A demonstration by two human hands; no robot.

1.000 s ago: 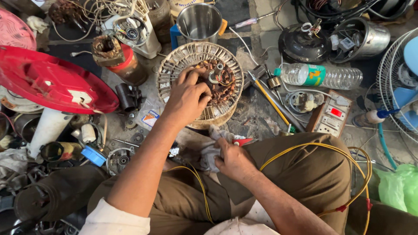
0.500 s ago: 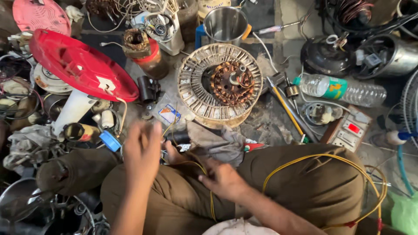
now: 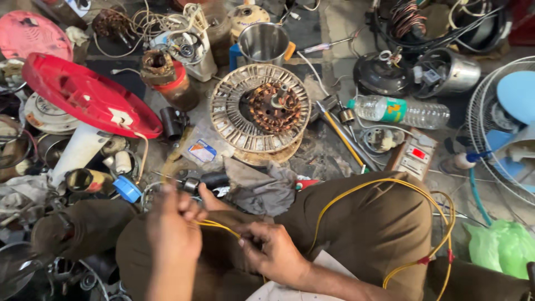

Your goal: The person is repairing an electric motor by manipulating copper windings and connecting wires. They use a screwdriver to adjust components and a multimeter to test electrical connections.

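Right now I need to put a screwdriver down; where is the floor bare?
Only small patches: between the round motor core and the grey rag, and beside the water bottle. The left side around the red fan base is crowded.

**A floor-level repair workshop for fans and small appliances**

The ground is crowded with dismantled electrical parts. A fan motor stator (image 3: 260, 108) with copper windings lies at the centre, a wire fan guard (image 3: 496, 128) sits at the right edge, and a red fan base (image 3: 89, 95) leans at the left. Loose wires, motor housings, a screwdriver (image 3: 343, 139) and a grimy rag (image 3: 259, 187) cover the stained concrete floor (image 3: 323, 159).
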